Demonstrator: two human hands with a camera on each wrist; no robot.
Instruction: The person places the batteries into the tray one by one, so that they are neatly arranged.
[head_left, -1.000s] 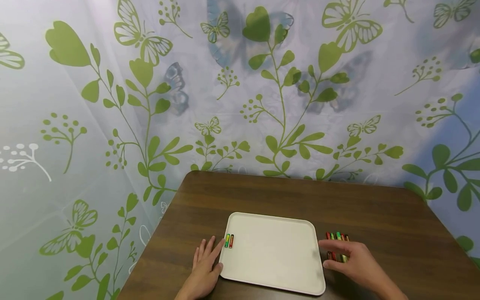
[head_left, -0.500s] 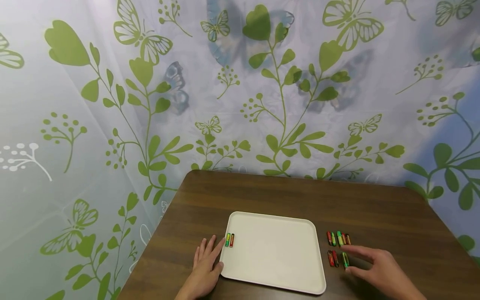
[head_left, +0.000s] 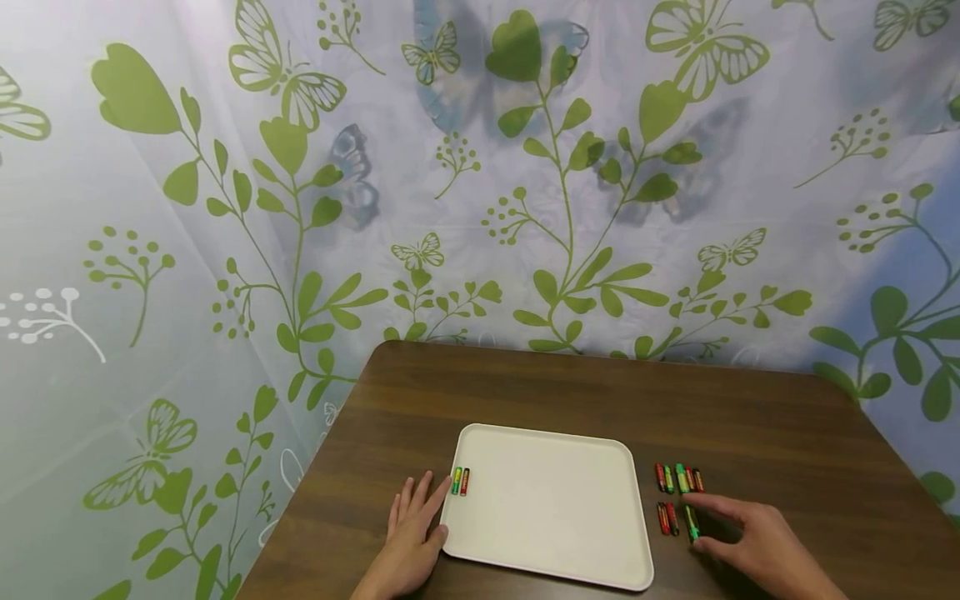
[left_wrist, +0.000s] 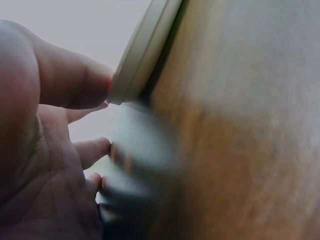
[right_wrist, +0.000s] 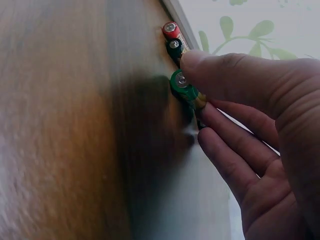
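My left hand [head_left: 408, 542] lies with extended fingers at the left edge of the white tray [head_left: 547, 517]; its thumb touches the rim [left_wrist: 142, 55] in the left wrist view. Two batteries, one green and yellow [head_left: 457, 481] and one dark red [head_left: 466, 482], lie side by side at the tray's left side. Right of the tray, my right hand [head_left: 757, 537] has thumb and index finger at opposite ends of a green battery [head_left: 692, 523], pinching it at the table. The right wrist view shows this battery's green end [right_wrist: 181, 81] beside the thumb, with fingers partly hiding its body.
Two red and black batteries [head_left: 667, 518] lie just left of the pinched one. Behind them is a row of several red and green batteries [head_left: 681, 478]. The brown table [head_left: 585, 387] reaches back to a curtain [head_left: 465, 208] with leaves and butterflies.
My right hand has moved right, from beside the tray's edge to the green battery, uncovering the battery rows. That battery has slid slightly toward me. The left hand stays put.
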